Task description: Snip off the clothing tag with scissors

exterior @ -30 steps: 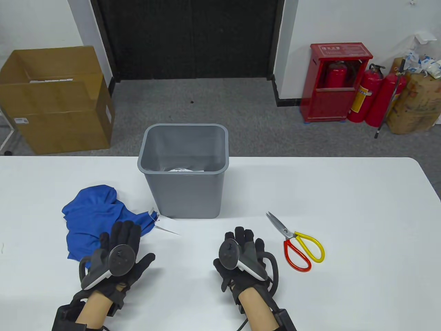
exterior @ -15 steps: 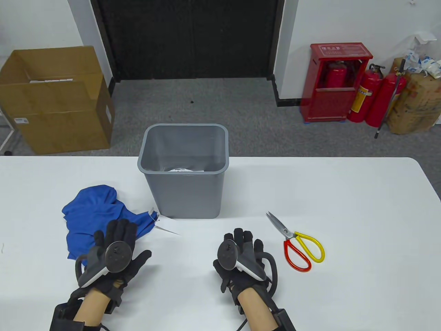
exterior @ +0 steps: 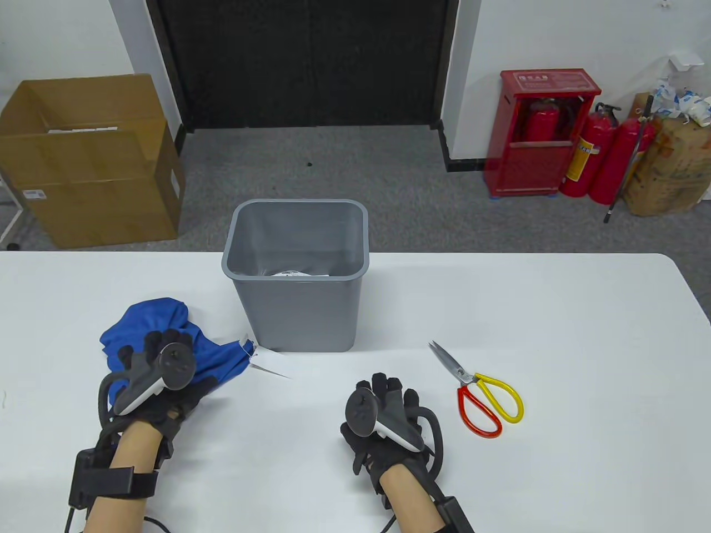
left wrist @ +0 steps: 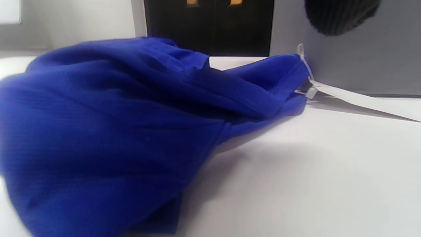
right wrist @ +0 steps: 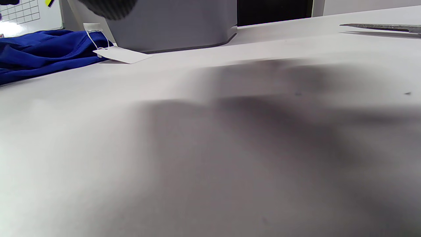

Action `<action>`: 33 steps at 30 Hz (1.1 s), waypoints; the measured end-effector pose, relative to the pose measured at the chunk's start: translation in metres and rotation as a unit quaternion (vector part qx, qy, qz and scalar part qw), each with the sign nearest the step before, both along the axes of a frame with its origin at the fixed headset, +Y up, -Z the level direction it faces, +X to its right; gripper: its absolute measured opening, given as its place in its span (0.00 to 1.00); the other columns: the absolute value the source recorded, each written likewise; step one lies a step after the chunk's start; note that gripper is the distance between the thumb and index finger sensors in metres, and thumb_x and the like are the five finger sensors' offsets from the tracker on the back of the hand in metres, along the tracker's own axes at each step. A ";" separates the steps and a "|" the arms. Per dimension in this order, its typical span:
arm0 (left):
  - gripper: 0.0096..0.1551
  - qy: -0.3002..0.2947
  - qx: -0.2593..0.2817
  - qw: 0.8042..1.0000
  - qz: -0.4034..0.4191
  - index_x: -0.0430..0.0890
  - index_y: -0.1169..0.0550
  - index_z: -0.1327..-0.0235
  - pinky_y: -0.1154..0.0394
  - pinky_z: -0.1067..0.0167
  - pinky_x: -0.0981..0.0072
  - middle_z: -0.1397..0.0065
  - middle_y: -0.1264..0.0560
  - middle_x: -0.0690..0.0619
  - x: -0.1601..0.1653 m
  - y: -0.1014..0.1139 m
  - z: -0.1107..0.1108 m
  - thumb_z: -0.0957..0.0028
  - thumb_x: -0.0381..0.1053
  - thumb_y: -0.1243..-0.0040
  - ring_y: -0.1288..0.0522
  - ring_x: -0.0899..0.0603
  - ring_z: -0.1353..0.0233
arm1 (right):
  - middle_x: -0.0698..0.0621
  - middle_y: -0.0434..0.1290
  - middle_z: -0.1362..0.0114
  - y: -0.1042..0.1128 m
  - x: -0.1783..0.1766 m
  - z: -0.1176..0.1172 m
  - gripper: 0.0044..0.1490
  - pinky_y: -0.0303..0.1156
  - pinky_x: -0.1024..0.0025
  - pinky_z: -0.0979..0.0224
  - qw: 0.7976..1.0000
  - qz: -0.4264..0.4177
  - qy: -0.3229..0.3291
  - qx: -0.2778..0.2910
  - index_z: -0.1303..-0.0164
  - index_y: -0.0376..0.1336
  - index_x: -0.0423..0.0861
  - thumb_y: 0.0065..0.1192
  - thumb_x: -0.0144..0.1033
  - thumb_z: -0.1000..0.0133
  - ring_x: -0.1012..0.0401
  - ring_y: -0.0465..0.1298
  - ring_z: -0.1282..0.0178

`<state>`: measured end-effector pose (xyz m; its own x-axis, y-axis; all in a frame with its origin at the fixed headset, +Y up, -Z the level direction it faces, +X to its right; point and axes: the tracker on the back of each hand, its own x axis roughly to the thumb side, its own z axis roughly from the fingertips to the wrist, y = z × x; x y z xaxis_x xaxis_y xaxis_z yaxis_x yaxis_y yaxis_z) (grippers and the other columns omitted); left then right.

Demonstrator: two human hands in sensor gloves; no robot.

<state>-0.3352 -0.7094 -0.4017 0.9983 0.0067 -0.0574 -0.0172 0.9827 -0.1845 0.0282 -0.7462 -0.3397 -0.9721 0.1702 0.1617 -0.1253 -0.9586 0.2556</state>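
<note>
Left hand [exterior: 161,377] flat on blue garment [exterior: 150,322], right hand [exterior: 383,422] empty, open on table [exterior: 555,333]

From the table view, the left hand [exterior: 158,377] covers the near part of the blue garment [exterior: 150,322]. Its tracker hides the fingers' grip. The bin [exterior: 297,277] hides its contents save a white scrap. The scissors [right wrist: 381,27] run off the right wrist view's edge.
</note>
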 end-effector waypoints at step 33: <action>0.27 0.072 -0.001 0.997 0.018 0.64 0.28 0.27 0.52 0.21 0.28 0.34 0.27 0.58 -0.007 -0.058 -0.041 0.40 0.61 0.39 0.37 0.49 0.20 | 0.38 0.37 0.16 -0.005 0.001 -0.001 0.52 0.38 0.31 0.26 1.000 0.011 0.001 -0.020 0.21 0.37 0.44 0.46 0.61 0.47 0.37 0.41 0.18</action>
